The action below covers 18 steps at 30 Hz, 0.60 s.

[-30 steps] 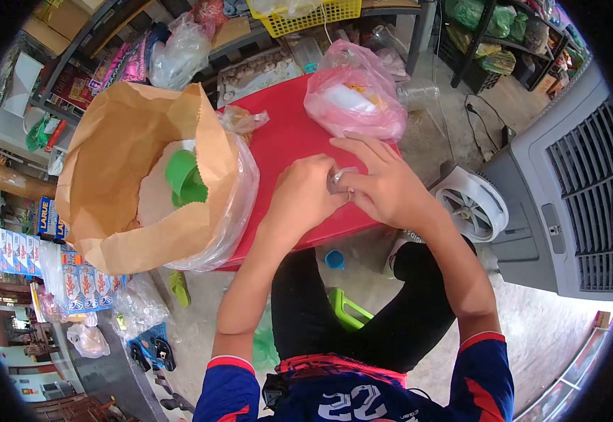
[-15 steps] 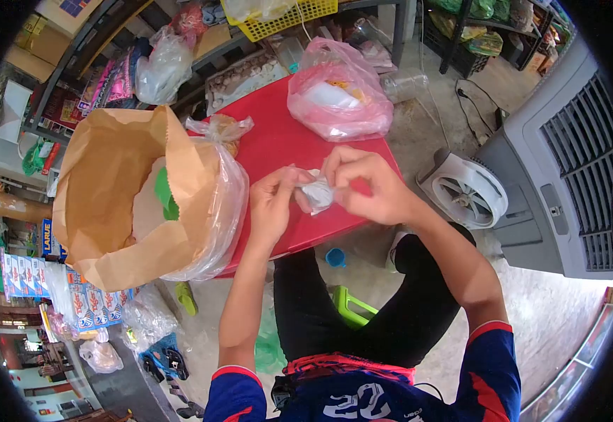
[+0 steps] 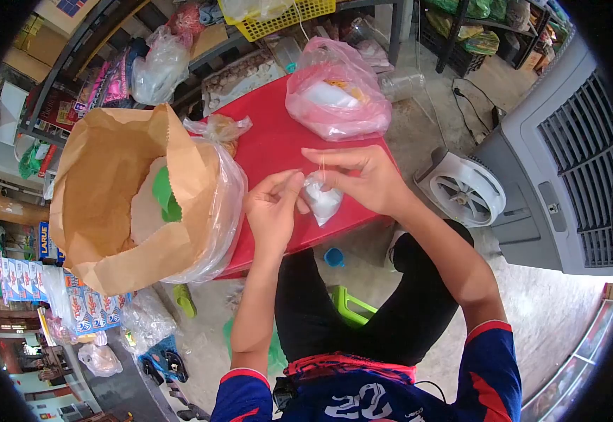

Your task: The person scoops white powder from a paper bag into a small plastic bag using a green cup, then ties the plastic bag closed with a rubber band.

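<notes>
A small clear bag of white powder hangs over the red table. My left hand pinches the bag's gathered top at its left side. At the upper right of the bag, my right hand has its fingers stretched, with a thin rubber band looped over them. To the left stands a large brown paper sack holding white powder and a green scoop. A small knotted bag lies by the sack, and a pink plastic bag rests at the table's back.
A grey air cooler and a white round fan part stand at the right. Shelves with a yellow basket are behind the table. A green stool and a blue cup are below.
The small bag now hangs lower and shows its filled body. My right hand's fingers have spread and stretched leftward, with the band visible; my left hand has shifted slightly.
</notes>
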{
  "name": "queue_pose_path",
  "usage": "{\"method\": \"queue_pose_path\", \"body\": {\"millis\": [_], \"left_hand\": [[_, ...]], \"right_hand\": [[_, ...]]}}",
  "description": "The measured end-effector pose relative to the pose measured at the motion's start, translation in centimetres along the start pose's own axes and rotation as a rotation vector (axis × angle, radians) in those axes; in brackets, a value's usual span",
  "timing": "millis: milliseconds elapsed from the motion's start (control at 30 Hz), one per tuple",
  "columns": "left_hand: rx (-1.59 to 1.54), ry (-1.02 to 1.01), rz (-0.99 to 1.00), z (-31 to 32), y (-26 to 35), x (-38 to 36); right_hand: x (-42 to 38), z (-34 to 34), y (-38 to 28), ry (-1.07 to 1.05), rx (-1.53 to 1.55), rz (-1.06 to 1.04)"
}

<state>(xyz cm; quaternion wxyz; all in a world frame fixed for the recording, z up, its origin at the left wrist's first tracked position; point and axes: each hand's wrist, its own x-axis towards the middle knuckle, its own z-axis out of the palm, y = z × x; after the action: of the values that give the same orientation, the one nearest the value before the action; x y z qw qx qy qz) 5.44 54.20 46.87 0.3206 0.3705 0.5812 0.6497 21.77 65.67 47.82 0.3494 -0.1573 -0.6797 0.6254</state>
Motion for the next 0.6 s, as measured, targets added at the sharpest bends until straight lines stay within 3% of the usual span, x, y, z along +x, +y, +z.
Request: {"method": "queue_pose_path", "body": {"millis": [67,200,300,400,500,600], "left_hand": [[-0.023,-0.009,-0.057,0.0,0.5,-0.1],[-0.06,-0.015,-0.163,0.1,1.2,-0.1],[-0.047,0.012,-0.099,0.9,2.2,-0.7],[0.126,0.005,-0.016,1.2,2.2,-1.0],[0.699,0.029,0.555,0.9,2.8,-0.8],[0.608,-0.099,0.478,0.0,4.5,-0.1]], "right_hand": [[0.0,-0.2,0.7,-0.031,-0.336,-0.227],[0.0,0.3,-0.7,-0.039,-0.424,-0.141],[-0.1,0.3,-1.1,-0.051,-0.454,-0.025],[-0.1,0.5,-0.6,-0.027,-0.459,-0.048],[-0.1,0.7,0.1,0.001,-0.519,-0.149],[-0.2,0.4,-0.2,-0.057,-0.524,-0.146]]}}
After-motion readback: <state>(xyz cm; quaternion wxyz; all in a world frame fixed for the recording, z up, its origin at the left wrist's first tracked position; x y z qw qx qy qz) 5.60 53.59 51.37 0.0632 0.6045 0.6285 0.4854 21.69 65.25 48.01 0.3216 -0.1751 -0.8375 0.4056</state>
